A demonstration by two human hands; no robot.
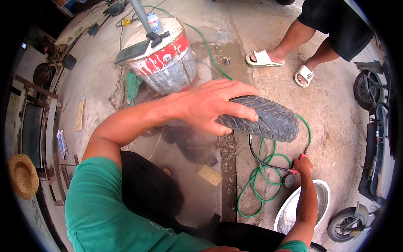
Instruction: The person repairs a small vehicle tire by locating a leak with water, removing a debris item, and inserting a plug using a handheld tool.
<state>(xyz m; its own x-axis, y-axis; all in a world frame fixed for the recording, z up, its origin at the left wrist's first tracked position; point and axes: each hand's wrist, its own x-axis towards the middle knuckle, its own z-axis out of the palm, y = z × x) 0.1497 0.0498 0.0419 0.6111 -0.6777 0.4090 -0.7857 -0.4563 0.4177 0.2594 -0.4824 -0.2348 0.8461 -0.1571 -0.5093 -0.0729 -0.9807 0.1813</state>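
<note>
My left hand (212, 103) is wrapped over the top of a black tyre (268, 119), its thumb and fingers gripping the tread. The tyre stands upright in front of me. Lower to the right, my right hand (305, 166) is closed around a red tyre inflator (294, 171) with a round gauge (289, 181) at its side. A thin black hose (254, 153) runs from the inflator up to the underside of the tyre; its exact connection is hidden. A green air hose (310, 130) joins the inflator by a brass fitting and lies coiled on the ground.
A white basin (324, 197) sits below my right forearm. Ahead stands a red and grey bucket (168, 69) with a can (155, 23) and a pump-like tool (157, 38) on top. A person in white slides (265, 59) stands at the far right. Scooters (369, 90) line the right edge.
</note>
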